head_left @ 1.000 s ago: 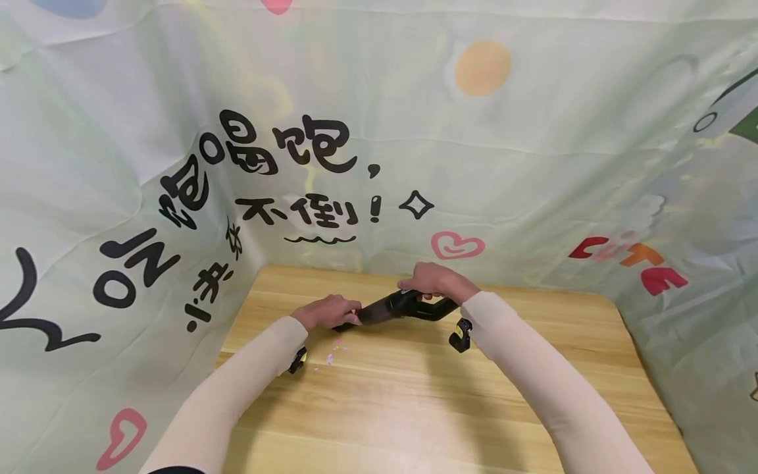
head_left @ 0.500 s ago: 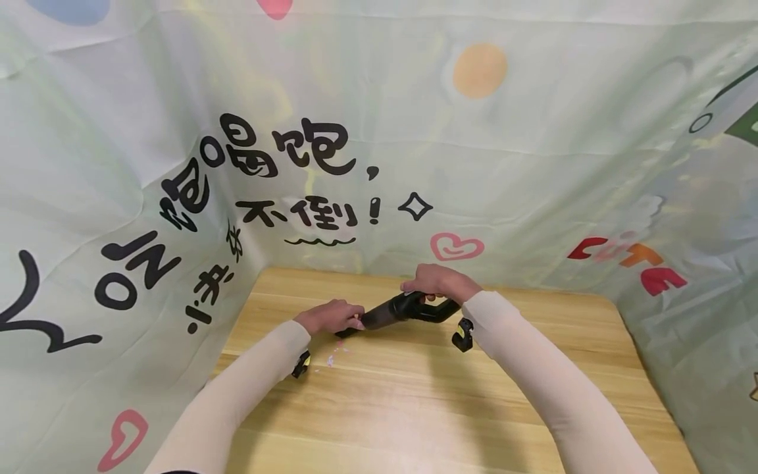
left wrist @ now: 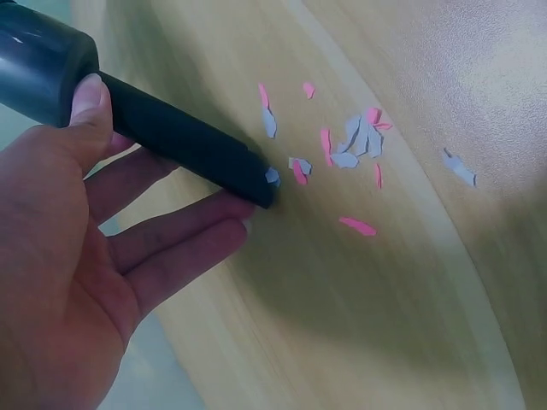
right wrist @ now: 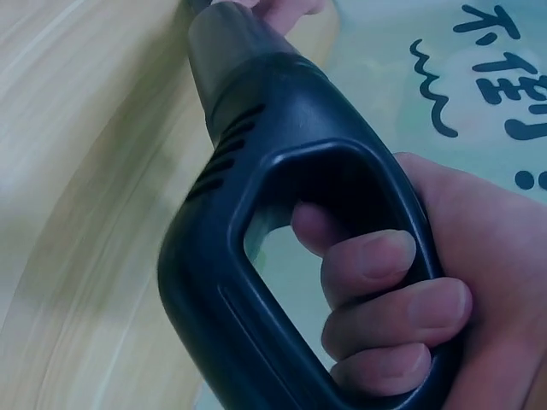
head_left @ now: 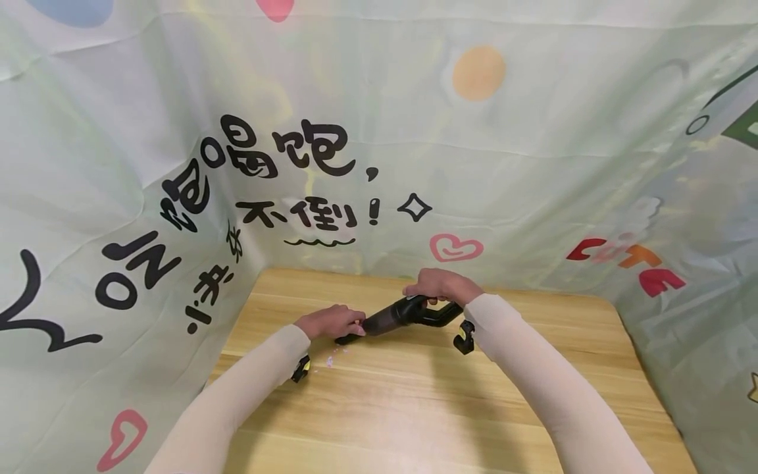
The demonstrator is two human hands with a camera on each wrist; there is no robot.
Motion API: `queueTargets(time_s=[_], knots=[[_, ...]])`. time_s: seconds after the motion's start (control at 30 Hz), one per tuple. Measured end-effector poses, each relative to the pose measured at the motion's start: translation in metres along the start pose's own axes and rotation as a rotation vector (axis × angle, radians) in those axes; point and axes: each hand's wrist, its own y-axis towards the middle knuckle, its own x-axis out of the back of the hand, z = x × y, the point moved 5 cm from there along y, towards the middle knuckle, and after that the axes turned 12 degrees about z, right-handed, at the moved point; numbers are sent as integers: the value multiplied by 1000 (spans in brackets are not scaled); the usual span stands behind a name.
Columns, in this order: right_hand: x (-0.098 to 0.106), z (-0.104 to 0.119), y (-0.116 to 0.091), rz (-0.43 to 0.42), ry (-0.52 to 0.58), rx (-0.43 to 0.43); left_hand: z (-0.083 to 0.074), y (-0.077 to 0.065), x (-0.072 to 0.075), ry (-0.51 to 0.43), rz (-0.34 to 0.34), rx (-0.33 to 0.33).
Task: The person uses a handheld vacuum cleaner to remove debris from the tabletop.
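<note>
A black handheld vacuum cleaner (head_left: 408,311) with a smoky clear front is held low over the wooden table, its nozzle pointing left. My right hand (head_left: 441,284) grips its loop handle (right wrist: 376,162), fingers curled round the bar in the right wrist view. With thumb and fingers my left hand (head_left: 334,321) pinches the slim nozzle (left wrist: 179,137) near its base; the other fingers reach along its underside. Pink and pale grey-blue paper scraps (left wrist: 363,137) lie scattered beyond the nozzle tip. One pale scrap (left wrist: 273,176) is right at the tip.
The wooden table (head_left: 391,408) has rounded far corners. A pale printed cloth (head_left: 533,164) with black lettering and coloured shapes hangs behind it and along both sides. Small black wrist devices (head_left: 464,337) sit under the sleeves.
Both hands and the vacuum cleaner have shifted slightly nearer and to the right. The nozzle tip now hides or has taken up the pink scraps seen beside it earlier. Both grips stay the same.
</note>
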Motion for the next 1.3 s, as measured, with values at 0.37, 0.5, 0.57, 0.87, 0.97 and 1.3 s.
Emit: queueTargets(time_s=[0.37, 0.5, 0.57, 0.87, 0.97, 1.3], knots=[[-1, 15, -10, -167, -226, 30, 4, -4, 0, 73, -210, -36], [-4, 17, -14, -225, -279, 79, 7, -4, 0, 72, -250, -11], [-5, 17, -16, -257, -314, 105, 6, -4, 1, 70, -256, -5], [-16, 16, -23, -423, -515, 183, 4, -4, 0, 41, -282, -20], [-19, 17, -26, -455, -574, 190, 4, -3, -1, 9, -270, -32], [-28, 20, -39, -535, -777, 270, -1, 1, -8, -74, -189, -44]])
